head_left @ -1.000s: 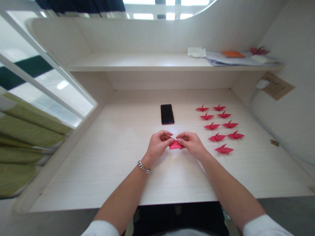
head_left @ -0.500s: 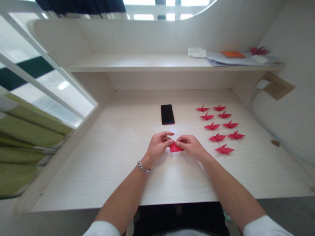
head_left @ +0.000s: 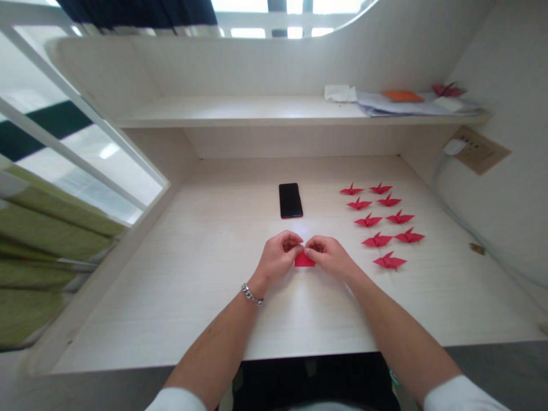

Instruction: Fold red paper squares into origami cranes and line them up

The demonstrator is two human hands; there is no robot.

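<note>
A small folded red paper [head_left: 304, 260] lies at the middle of the pale wooden desk [head_left: 171, 285]. My left hand [head_left: 278, 257] pinches its upper left corner with curled fingers, and my right hand [head_left: 327, 254] pinches its upper right part, fingertips almost meeting above it. A silver chain bracelet [head_left: 250, 295] is on my left wrist. To the right of my hands, several finished red paper cranes [head_left: 377, 240] sit in two rows on the desk.
A black phone [head_left: 290, 200] lies face up beyond my hands. The shelf [head_left: 240, 111] above holds papers, an orange pad [head_left: 403, 96] and another red crane [head_left: 447, 89]. A wall socket [head_left: 479, 149] with a white cable is at right.
My fingertips have drawn closer together over the red paper, and my left fingers have curled in. The paper looks more compact and squarer now.
</note>
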